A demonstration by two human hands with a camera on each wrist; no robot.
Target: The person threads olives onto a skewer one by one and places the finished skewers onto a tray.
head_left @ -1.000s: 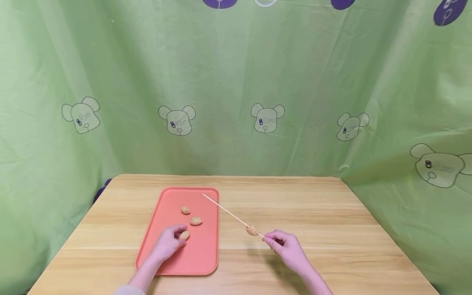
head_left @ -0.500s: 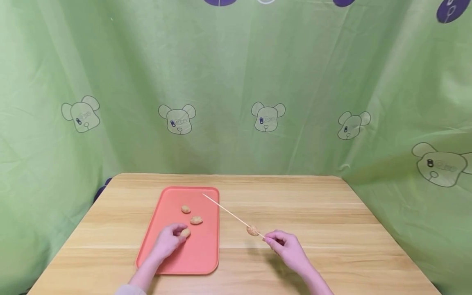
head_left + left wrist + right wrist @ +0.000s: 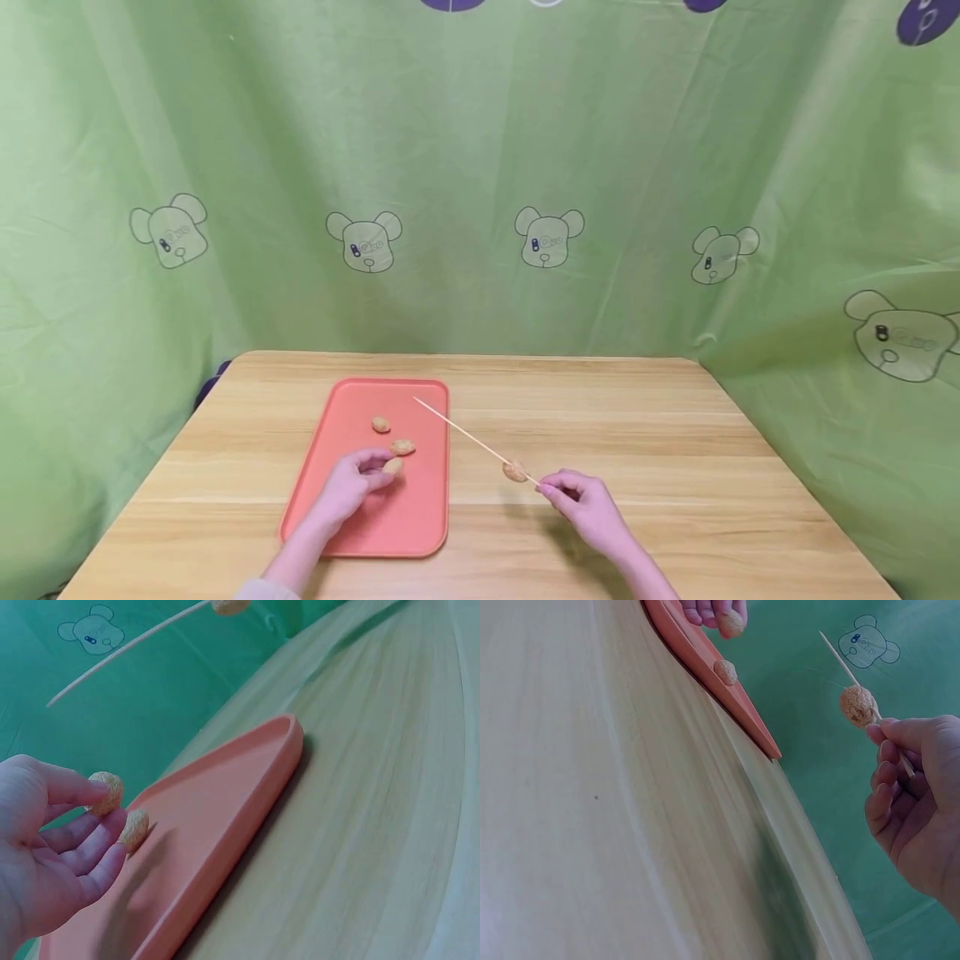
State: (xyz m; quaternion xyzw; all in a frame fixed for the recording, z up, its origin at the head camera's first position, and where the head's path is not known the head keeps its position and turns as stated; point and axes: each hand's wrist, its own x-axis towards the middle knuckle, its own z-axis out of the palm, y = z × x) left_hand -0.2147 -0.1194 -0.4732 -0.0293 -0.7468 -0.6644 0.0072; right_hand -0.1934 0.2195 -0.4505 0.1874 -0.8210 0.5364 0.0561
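Note:
My left hand (image 3: 347, 487) pinches a tan, rough-skinned meatball (image 3: 393, 467) between thumb and fingers, raised over the pink tray (image 3: 412, 521). Two similar items lie in that tray: one meatball (image 3: 402, 447) just beyond the held one, and a smaller-looking meatball (image 3: 380, 425) farther back. On the right, above the table, my right hand (image 3: 588, 507) grips a thin wooden skewer (image 3: 461, 430) close to its near end. The skewer slants up and left, its tip over the tray's far right corner in the head view. A browner meatball (image 3: 856, 706) is threaded on it, right by my right fingertips.
The tray rests on the left part of a wood-grain table (image 3: 637, 417). A green curtain (image 3: 450, 308) with bear-head prints hangs behind the table and along both sides.
My left hand has picked the nearest meatball up off the tray and carried it slightly right and away from me. My right hand and the skewer have stayed almost still.

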